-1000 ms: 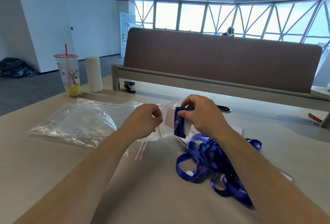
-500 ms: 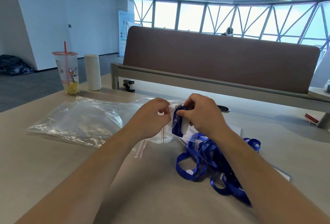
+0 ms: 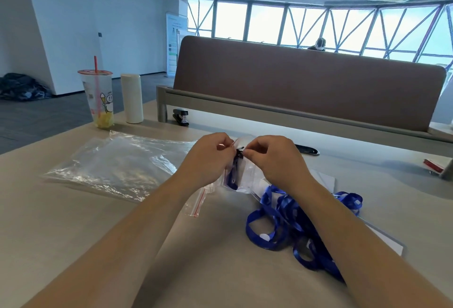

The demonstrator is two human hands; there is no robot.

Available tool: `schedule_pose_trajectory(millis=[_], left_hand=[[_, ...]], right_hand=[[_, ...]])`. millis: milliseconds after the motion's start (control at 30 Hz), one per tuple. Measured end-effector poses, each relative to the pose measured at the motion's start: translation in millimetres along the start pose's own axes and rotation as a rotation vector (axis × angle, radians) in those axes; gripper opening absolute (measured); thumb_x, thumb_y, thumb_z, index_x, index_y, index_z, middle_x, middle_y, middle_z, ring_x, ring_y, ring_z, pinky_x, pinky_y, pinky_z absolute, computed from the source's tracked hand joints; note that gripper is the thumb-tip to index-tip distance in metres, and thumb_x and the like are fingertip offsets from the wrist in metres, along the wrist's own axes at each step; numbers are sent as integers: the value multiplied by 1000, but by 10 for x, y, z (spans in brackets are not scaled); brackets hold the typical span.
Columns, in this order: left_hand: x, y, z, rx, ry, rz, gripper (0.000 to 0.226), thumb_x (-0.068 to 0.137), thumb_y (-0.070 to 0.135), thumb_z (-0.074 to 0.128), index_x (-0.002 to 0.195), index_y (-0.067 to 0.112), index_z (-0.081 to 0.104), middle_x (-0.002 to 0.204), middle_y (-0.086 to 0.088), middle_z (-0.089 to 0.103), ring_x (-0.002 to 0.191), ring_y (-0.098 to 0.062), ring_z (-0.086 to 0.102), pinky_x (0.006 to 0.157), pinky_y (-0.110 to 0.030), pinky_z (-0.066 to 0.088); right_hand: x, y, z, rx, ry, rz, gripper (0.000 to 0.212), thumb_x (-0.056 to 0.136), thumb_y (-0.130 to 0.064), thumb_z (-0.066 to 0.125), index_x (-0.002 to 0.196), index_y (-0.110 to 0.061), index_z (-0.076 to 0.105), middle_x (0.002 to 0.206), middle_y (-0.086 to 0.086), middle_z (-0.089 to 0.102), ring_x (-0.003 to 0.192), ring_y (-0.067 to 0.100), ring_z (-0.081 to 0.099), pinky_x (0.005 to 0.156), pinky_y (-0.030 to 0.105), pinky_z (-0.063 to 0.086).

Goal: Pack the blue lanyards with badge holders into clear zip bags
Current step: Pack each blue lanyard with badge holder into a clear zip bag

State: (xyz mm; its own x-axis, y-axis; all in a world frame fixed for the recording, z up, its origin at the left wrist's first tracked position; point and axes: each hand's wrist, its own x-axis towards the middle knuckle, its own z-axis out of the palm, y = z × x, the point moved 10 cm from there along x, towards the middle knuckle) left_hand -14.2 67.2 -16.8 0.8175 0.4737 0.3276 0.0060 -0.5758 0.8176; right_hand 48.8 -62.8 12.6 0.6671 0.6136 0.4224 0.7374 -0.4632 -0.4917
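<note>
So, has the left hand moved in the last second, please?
Yes: the left hand has shifted right, away from the stapler, to meet the right hand at the mouth of the zip bag.

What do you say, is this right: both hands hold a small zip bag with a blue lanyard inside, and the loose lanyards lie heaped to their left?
Not quite: the head view shows the loose lanyards heaped to the hands' right. The left hand and right hand do hold the small zip bag with a blue lanyard inside.

Folded lanyard (image 3: 232,178) now inside zip bag (image 3: 248,174); right hand (image 3: 275,160) shifted to bag mouth, pinching beside left hand (image 3: 208,158).
</note>
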Motion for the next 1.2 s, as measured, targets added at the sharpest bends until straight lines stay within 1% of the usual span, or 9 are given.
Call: schedule_pose_trajectory(millis=[100,233,367,500,600,767,967,1133,1200], left_hand=[[7,-56,-107,-113,71,-45,14,94,19,56,86,10,63,94,-3,68,86,-22,69,77,-38,62],[26,-92,-95,-153,64,-64,21,98,24,57,91,5,62,99,-9,67,85,-21,70,77,-35,62],[37,-79,-28,-89,19,-55,19,97,24,57,92,7,62,102,-12,68,88,-20,69,78,-33,62],[-12,-1,-12,-74,-4,-39,18,97,23,56,90,7,61,101,-13,68,85,-17,71,81,-39,61],[-59,119,-44,101,-23,-3,16,97,24,52,86,13,58,95,-5,68,84,-18,69,85,-41,58],[-297,174,-115,374,-102,7,11,97,31,52,99,20,54,91,6,59,80,-9,55,65,-22,44],[-781,-32,-35,520,-306,-30,33,85,41,69,107,22,52,112,4,58,89,-17,61,72,-27,51],[-914,32,-171,608,-215,-18,6,95,23,56,99,20,58,106,1,62,89,-16,57,73,-24,44],[-923,50,-243,601,-148,-31,12,97,16,46,98,20,58,104,0,63,87,-18,57,75,-29,48]], right_hand=[[19,6,-133,-181,21,-9,16,94,-35,60,96,-28,75,92,-10,72,82,10,63,78,30,53],[15,75,-368,-320,213,34,19,94,-40,58,100,-23,64,102,-5,64,80,13,57,72,27,45],[29,226,-89,-293,8,95,42,95,-40,58,134,-28,48,133,-3,55,107,20,60,88,35,49],[20,319,-13,-285,-2,127,20,99,-34,52,116,-25,56,111,-2,68,90,18,63,80,33,52],[32,326,-77,-232,24,138,3,96,-23,54,96,-25,56,99,-2,67,76,19,65,75,36,55],[-33,276,-185,-202,53,149,18,92,-8,51,85,-24,58,90,-1,68,73,19,68,75,39,57],[-288,249,-227,-179,41,192,20,90,-5,50,84,-24,57,86,-1,66,73,20,68,73,40,58],[-506,185,-226,-209,14,192,16,90,-5,53,86,-20,58,89,1,65,76,20,65,73,36,54],[-574,143,-224,-204,10,190,16,91,-4,52,87,-18,59,88,2,65,74,20,66,72,35,55]])
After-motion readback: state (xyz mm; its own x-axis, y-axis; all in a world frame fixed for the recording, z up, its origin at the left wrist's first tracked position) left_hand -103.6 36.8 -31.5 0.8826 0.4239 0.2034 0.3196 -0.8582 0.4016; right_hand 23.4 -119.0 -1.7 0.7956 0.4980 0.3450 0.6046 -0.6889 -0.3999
